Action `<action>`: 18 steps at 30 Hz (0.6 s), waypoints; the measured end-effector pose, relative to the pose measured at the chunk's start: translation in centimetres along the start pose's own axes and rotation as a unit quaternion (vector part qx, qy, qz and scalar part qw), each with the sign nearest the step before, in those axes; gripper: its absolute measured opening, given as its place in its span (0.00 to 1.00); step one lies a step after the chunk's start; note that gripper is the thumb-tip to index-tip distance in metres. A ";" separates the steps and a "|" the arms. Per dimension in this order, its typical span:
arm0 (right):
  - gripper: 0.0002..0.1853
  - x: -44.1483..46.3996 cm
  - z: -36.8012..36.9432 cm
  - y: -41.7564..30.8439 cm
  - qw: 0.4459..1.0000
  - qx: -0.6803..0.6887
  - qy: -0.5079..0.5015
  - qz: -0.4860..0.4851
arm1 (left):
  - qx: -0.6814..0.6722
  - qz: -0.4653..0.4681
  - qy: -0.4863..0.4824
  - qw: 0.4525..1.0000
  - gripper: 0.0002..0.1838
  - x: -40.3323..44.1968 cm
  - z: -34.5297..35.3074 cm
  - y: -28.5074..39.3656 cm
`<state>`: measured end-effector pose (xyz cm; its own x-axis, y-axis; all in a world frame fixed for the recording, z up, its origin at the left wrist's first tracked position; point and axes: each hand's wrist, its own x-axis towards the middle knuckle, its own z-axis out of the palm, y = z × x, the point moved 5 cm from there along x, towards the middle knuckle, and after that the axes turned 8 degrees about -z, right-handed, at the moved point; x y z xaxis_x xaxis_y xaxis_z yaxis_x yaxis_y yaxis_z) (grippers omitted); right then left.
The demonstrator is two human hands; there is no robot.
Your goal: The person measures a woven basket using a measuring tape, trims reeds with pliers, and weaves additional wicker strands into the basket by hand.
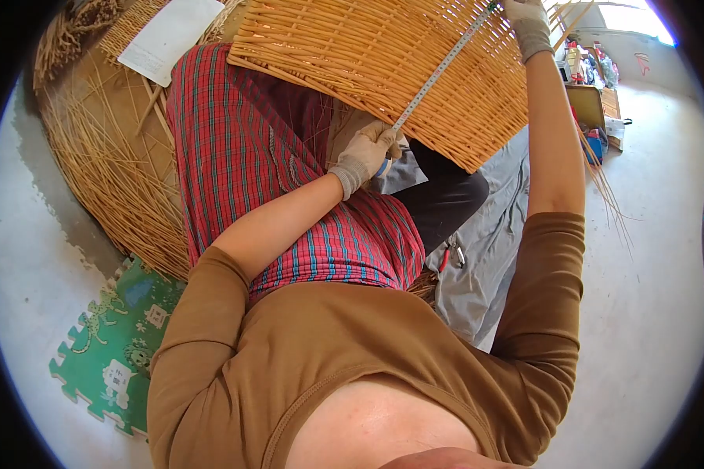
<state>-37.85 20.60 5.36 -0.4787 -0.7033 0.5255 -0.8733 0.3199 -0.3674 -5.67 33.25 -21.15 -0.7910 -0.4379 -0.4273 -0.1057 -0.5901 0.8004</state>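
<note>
A woven wicker panel [352,47] lies slanted over my lap, its near edge towards me. Across its weave runs the pale blade of a tape measure [438,74]. My left hand [364,156], in a whitish work glove, is closed on the tape at the panel's near edge; a blue and white part shows under the fingers. At the top edge of the view my right hand [526,19], gloved too, is at the tape's far end beside the panel's far side. Its fingers are partly cut off by the frame, but they look closed there.
Loose wicker rods [125,172] fan out at the left, with a white sheet [170,35] above. Red-handled cutters [450,255] lie on grey cloth [485,258]. A green foam mat [125,344] is at lower left. Boxes and goods [590,70] stand at the upper right.
</note>
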 end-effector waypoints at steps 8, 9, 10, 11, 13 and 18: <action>0.14 2.4 3.4 3.6 0.984 -0.042 -0.169 0.037 | 0.162 0.075 0.072 0.981 0.18 -1.3 -0.8 1.7; 0.20 0.2 1.3 -1.3 0.978 0.037 -0.204 0.023 | 0.146 0.081 0.058 0.984 0.19 -1.1 -0.8 1.4; 0.18 -0.1 1.5 -1.3 0.991 0.028 -0.129 -0.010 | 0.149 0.096 0.059 0.982 0.18 -0.8 -0.8 1.0; 0.14 -0.5 2.1 -1.0 0.993 0.054 -0.096 0.035 | 0.127 0.072 0.049 0.988 0.17 -0.3 -0.8 0.0; 0.13 -2.3 0.8 -3.6 0.991 0.047 -0.079 0.098 | 0.065 0.054 0.011 0.996 0.15 -0.5 -0.5 -0.2; 0.21 -10.9 -3.2 -8.4 0.992 0.098 0.035 0.069 | 0.012 0.064 -0.001 0.998 0.11 -3.1 -1.0 0.4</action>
<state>-25.62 27.60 5.17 -0.6030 -0.6131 0.5104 -0.7686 0.2750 -0.5776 -2.69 33.64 -19.92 -0.8005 -0.5074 -0.3191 -0.0171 -0.5129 0.8583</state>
